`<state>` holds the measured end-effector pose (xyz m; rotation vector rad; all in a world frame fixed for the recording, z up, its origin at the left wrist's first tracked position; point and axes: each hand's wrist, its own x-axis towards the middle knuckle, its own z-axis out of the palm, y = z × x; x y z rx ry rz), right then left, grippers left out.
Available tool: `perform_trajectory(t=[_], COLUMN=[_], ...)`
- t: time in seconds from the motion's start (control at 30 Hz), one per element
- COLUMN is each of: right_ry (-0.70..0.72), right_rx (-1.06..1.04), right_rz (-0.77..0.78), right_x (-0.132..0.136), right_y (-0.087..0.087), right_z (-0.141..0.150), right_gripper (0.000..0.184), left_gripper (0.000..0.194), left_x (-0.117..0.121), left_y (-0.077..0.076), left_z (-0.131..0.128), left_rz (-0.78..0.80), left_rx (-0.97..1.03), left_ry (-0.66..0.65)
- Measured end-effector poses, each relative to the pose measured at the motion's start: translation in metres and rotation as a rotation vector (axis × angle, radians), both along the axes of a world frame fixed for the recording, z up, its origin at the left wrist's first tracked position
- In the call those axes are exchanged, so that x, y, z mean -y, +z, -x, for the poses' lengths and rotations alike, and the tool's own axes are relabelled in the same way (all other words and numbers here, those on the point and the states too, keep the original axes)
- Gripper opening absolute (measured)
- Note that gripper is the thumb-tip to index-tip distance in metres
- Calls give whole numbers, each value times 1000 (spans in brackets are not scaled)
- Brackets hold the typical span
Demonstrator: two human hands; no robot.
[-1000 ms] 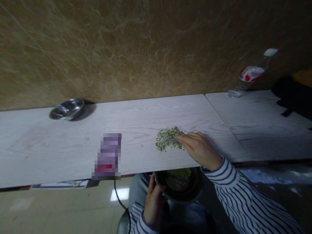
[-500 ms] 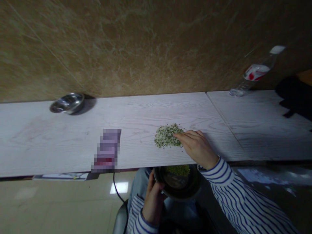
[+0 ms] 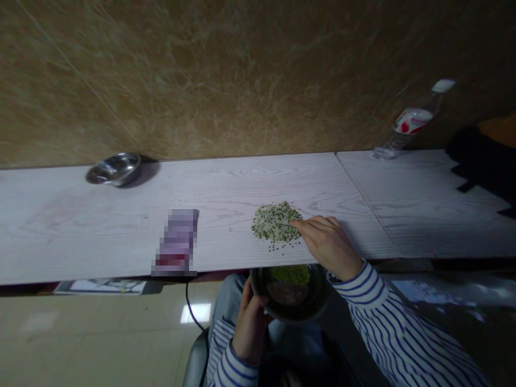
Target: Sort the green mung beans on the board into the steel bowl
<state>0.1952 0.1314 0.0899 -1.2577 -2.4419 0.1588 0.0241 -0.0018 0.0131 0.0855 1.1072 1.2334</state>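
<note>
A small heap of green and white grains (image 3: 273, 223) lies on the pale wooden table (image 3: 242, 188) near its front edge. My right hand (image 3: 327, 243) rests on the table at the heap's right side, fingers stretched toward it and touching the grains. My left hand (image 3: 250, 325) grips the rim of a dark metal bowl (image 3: 291, 294) held just below the table edge, under the heap. Green grains lie in the far side of that bowl.
A second steel bowl (image 3: 114, 169) stands at the back left by the brown wall. A blurred flat object (image 3: 176, 242) lies left of the heap. A plastic water bottle (image 3: 411, 120) leans at the back right, near a dark item (image 3: 479, 161). A cable hangs under the table.
My right hand has drawn slightly toward the table edge, and a few grains now trail from the heap toward the edge. The view shifted a little.
</note>
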Motion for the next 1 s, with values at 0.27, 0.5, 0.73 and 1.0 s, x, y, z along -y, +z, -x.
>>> perform_trajectory(t=[0.27, 0.5, 0.73, 1.0], right_ry=[40, -18, -94, -83], right_rx=[-37, -43, 19, 26], right_rz=[2, -64, -70, -56], right_x=[15, 29, 41, 53], right_y=[-6, -1, -9, -7], right_z=[-1, -21, -33, -28], right_gripper=[31, 30, 29, 27], left_gripper=[58, 52, 57, 57], left_x=[3, 5, 4, 8], left_y=[-5, -11, -6, -8], left_z=[1, 1, 1, 0], left_rz=[-39, -63, -21, -41], left_rx=[19, 28, 2, 5], left_ry=[-38, -34, -57, -49])
